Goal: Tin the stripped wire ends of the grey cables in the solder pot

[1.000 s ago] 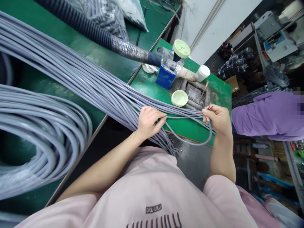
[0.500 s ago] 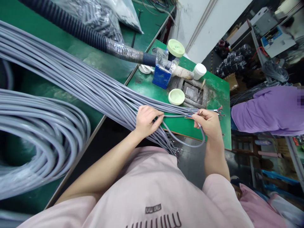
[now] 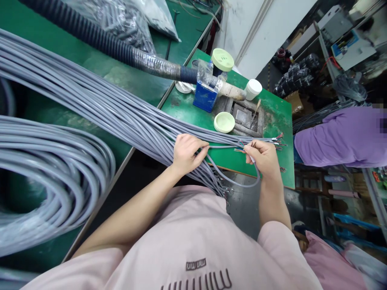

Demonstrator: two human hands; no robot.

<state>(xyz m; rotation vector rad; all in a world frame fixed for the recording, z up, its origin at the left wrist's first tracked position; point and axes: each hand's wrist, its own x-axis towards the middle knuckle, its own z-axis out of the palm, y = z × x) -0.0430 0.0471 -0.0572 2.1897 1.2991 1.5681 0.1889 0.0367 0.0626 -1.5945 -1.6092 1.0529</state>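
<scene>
Long grey cables (image 3: 127,104) run in a thick bundle from the left across the green table (image 3: 181,106). My left hand (image 3: 190,155) pinches one grey cable near the middle of the bundle. To its right, my right hand (image 3: 262,156) holds a looped grey cable (image 3: 242,185) close to its stripped end, where thin coloured wires (image 3: 240,144) fan out from the fingertips. Other stripped ends with red and dark wires (image 3: 279,137) lie just beyond my right hand. More cable ends hang below the table edge, under my left hand.
Beyond the hands are a soldering pot (image 3: 242,117), a pale green lid (image 3: 224,122), a white jar (image 3: 253,89), a blue box (image 3: 204,96) and a black hose (image 3: 90,34). Coiled cable (image 3: 87,173) lies left. A person in purple (image 3: 347,137) is at the right.
The coloured wires at my right fingertips have spread and tilted slightly up and left. My right hand has shifted a little; my left hand keeps its grip in the same place.
</scene>
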